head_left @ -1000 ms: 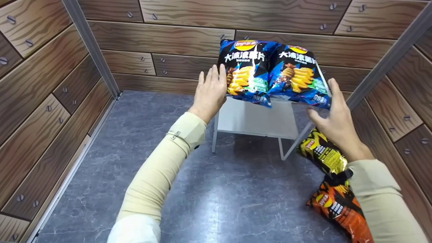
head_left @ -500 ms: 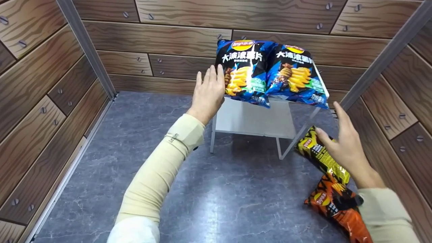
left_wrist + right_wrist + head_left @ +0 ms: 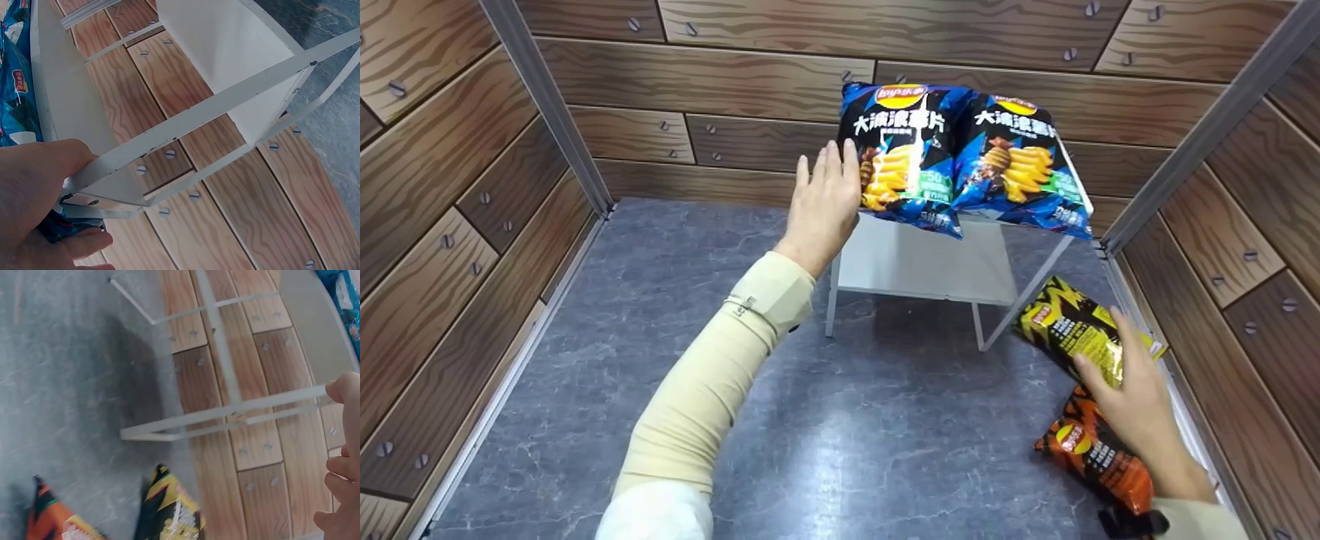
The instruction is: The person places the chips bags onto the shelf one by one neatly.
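Two blue-and-black bags of potato chips lie side by side on top of a small white two-tier table (image 3: pixel 930 262). Against the side of the left blue chip bag (image 3: pixel 904 161) rests my left hand (image 3: pixel 823 206), fingers straight. In the left wrist view its thumb touches the table's white frame (image 3: pixel 191 115). The right blue chip bag (image 3: pixel 1011 165) has no hand on it. Fingers spread, my right hand (image 3: pixel 1144 409) is over the yellow-and-black chip bag (image 3: pixel 1065 326) on the floor, holding nothing. An orange chip bag (image 3: pixel 1099 446) lies below it, partly covered by that hand.
Wood-patterned walls (image 3: pixel 720 82) enclose the grey marbled floor (image 3: pixel 660 315) at the back and both sides. The table's thin leg (image 3: pixel 990 337) stands close to the yellow bag. The lower shelf sits under the blue bags.
My right hand has left the right blue bag's edge and moved down and toward me, over the bags on the floor. The left hand stays beside the left blue bag.
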